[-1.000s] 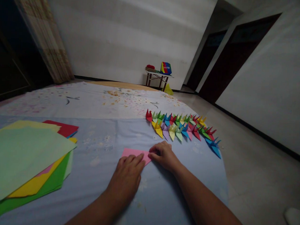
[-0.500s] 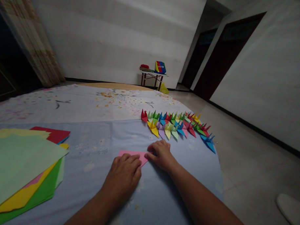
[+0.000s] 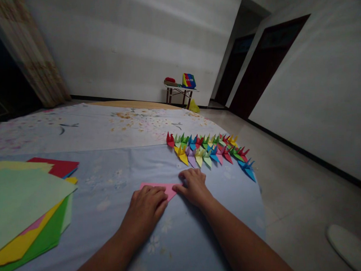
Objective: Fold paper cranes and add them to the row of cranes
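A piece of pink paper [image 3: 170, 189], folded with a pointed right corner, lies flat on the light blue tablecloth in front of me. My left hand [image 3: 150, 201] rests over its left part, palm down, fingers lying flat on it and covering much of it. At the right corner, my right hand [image 3: 193, 186] touches the paper with its thumb. Its fingers curve over the cloth past the top edge, with a gap between thumb and fingertips. Beyond my right hand stand rows of folded paper cranes [image 3: 199, 155] in many colours.
To the left lies a fanned stack of coloured paper sheets [image 3: 27, 205]. The tablecloth [image 3: 106, 224] covers a round table whose right edge curves near my right arm. A small side table [image 3: 182, 89] with a colourful box [image 3: 188, 80] stands by the far wall.
The whole view has shifted slightly, so the scene sits a little further left. Both hands stay at the pink paper, with hardly any movement against it.
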